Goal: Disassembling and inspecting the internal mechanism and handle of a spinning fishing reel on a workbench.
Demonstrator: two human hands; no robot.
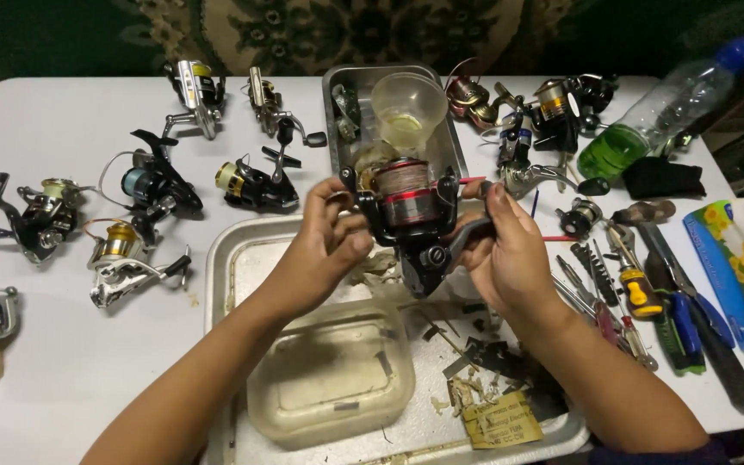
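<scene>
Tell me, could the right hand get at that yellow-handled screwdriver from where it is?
Probably yes, but not right away. The yellow-handled screwdriver lies in the open just beside the right hand, nothing covering it. That hand and the left hand are both holding the black fishing reel, so it must let go first.

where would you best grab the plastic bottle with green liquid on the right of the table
Take the plastic bottle round its clear upper body, coming from above. It lies tilted on its side, blue cap toward the far right corner, so that part is bare, while reels and a black cloth crowd its green lower end.
</scene>
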